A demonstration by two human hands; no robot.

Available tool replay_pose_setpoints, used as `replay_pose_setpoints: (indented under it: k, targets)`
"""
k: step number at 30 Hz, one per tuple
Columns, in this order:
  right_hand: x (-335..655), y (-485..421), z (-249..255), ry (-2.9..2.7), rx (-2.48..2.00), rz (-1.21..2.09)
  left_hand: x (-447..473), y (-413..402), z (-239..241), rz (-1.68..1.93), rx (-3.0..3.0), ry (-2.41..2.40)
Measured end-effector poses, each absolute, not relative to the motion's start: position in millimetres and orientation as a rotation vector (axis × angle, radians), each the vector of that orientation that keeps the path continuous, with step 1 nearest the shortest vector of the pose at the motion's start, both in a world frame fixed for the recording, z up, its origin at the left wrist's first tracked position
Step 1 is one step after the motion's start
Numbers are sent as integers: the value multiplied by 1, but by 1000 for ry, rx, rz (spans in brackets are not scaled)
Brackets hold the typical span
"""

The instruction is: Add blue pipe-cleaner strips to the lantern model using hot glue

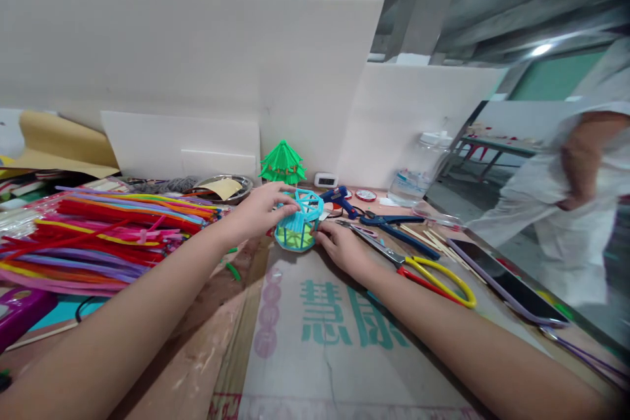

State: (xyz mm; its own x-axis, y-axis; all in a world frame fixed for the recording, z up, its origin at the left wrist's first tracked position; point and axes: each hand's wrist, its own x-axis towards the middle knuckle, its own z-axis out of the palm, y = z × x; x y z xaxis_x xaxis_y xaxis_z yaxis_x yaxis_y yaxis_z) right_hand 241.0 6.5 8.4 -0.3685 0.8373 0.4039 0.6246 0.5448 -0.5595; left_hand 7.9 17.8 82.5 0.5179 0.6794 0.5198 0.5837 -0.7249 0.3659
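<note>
A small blue frame model with a yellow-green base stands on the printed board in front of me. My left hand reaches its upper left side, with thumb and fingers closed on the blue strips. Lower down, my right hand pinches the right edge of the same model. Part of its sides is hidden behind my fingers. Just behind it stands a green tree-shaped piece. A blue glue gun lies to the right of the model.
Bundled colourful pipe cleaners cover the left side. On the right lie scissors, blue pliers, wooden sticks and a phone. A plastic jar stands behind them. A person in white is at the right.
</note>
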Motion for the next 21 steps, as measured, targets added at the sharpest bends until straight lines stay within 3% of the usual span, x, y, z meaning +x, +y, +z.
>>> replay_pose_setpoints:
  k: [21]
  targets:
    - [242, 10, 4, -2119, -1195, 386, -3, 25, 87, 938, 2899, 888]
